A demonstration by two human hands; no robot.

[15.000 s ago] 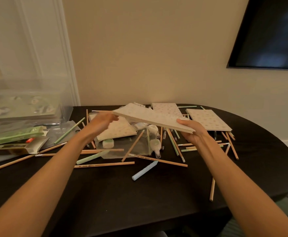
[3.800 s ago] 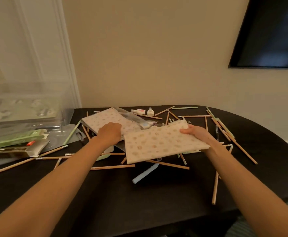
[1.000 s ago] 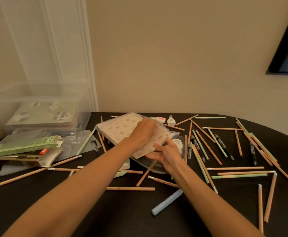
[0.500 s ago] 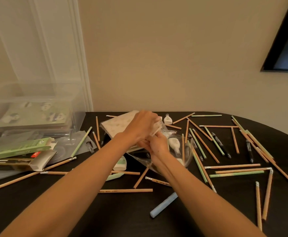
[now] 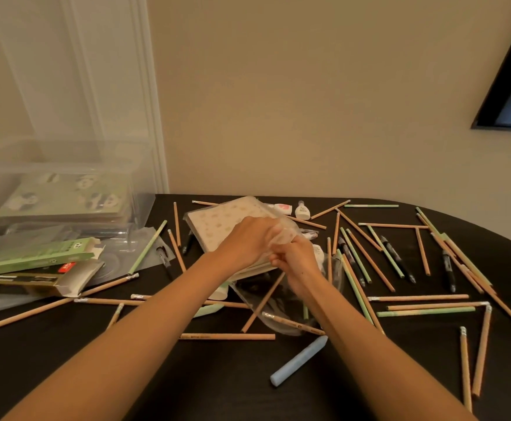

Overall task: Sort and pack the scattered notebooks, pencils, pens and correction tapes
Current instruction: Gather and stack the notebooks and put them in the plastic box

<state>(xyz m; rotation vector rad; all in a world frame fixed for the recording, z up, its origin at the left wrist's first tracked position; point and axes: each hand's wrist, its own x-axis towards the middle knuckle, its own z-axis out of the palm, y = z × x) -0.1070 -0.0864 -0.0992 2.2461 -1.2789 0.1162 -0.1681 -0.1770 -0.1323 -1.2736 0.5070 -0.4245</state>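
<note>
Notebooks (image 5: 226,220) are the step in hand. A stack of perhaps three, its edges blurred, lies mid-surface (image 5: 248,390) under the left hand (image 5: 248,241), whose curled fingers grip a clear bag (image 5: 281,236); the right hand (image 5: 298,262) pinches the same film. Next, I judge, the mouth needs spreading so the stack slides in square. Loose around them are roughly thirty pencils (image 5: 226,336), four dark pens (image 5: 395,255) and two correction tapes (image 5: 302,209) at the far edge — maybe more hidden.
</note>
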